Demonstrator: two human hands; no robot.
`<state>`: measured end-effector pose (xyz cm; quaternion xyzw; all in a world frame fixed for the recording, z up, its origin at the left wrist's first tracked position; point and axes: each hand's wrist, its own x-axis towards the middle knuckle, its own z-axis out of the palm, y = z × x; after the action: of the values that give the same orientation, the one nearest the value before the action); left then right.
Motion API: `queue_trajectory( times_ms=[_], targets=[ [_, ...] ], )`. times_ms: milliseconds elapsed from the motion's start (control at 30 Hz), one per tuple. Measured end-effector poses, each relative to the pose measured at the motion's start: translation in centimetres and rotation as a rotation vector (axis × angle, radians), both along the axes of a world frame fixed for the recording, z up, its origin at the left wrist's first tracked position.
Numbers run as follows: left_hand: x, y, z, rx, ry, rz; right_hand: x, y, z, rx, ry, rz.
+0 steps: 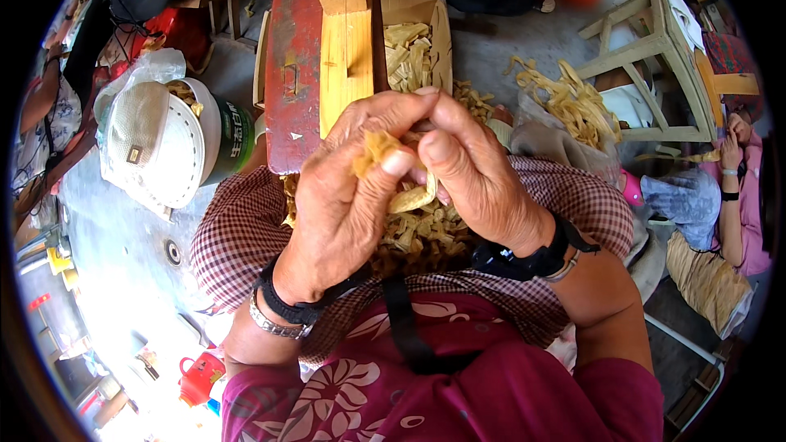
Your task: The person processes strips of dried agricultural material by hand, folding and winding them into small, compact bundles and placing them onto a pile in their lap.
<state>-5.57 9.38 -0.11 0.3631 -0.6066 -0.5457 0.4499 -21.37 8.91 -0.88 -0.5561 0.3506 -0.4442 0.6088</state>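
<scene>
A pale yellow dried strip (415,198), perhaps of plant leaf, is bent between my hands above my lap. My left hand (336,196) pinches a yellow-orange folded end of it between thumb and fingers. Fingertips of my right hand (483,168) meet those of the left, its thumb pressed toward the strip; some of its fingers are hidden behind. Below both hands, a heap of short folded strips (426,237) lies in my lap on the checked cloth (246,229).
Ahead stands a red wooden bench (288,41) with a wooden block (345,57). Beside it, a cardboard box (442,37) holds folded pieces. Long strips (573,102) lie near a wooden stool (667,74). Leftward is a bucket (229,131) with a pale hat (160,139). Another person (745,221) sits at right.
</scene>
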Motion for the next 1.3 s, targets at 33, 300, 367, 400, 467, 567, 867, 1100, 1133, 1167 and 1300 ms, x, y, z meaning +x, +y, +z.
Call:
queue_trajectory(
  times_ms=[33,300,367,400,467,567,867,1100,1133,1167,1300],
  targets=[
    [-0.1,0.1,0.2,0.096,0.067,0.003,0.1,0.1,-0.1,-0.030,0.011,-0.029],
    [1.1,-0.9,0.3,0.472,0.555,-0.283,-1.1,0.1,-0.5,-0.075,0.045,-0.118],
    [2.1,-1.2,0.1,0.509,0.706,-0.263,-1.9,-0.1,-0.6,-0.144,0.169,-0.221],
    [2.1,-1.2,0.2,0.511,0.738,-0.232,-3.0,-0.1,-0.5,-0.128,0.215,-0.158],
    [2.1,-1.2,0.6,0.524,0.654,-0.148,-3.0,0.0,-0.8,-0.220,0.292,-0.215],
    [1.7,-1.1,1.4,0.541,0.577,-0.095,-3.0,-0.3,-1.6,-0.344,0.438,-0.111],
    [1.6,-1.2,0.2,0.472,0.557,-0.103,-1.4,-0.5,-0.1,-0.221,0.337,0.179],
    [3.2,-1.9,0.4,0.470,0.786,-0.034,-2.3,-0.4,0.4,-0.275,0.376,0.150],
    [3.3,-1.9,0.4,0.465,0.781,-0.034,-2.2,-0.5,0.4,-0.304,0.397,0.143],
    [3.2,-2.0,0.4,0.463,0.749,-0.023,-2.2,-0.6,0.4,-0.319,0.412,0.131],
    [2.8,-2.4,0.5,0.428,0.490,0.032,-2.3,-0.9,0.8,-0.376,0.498,0.079]
  ],
)
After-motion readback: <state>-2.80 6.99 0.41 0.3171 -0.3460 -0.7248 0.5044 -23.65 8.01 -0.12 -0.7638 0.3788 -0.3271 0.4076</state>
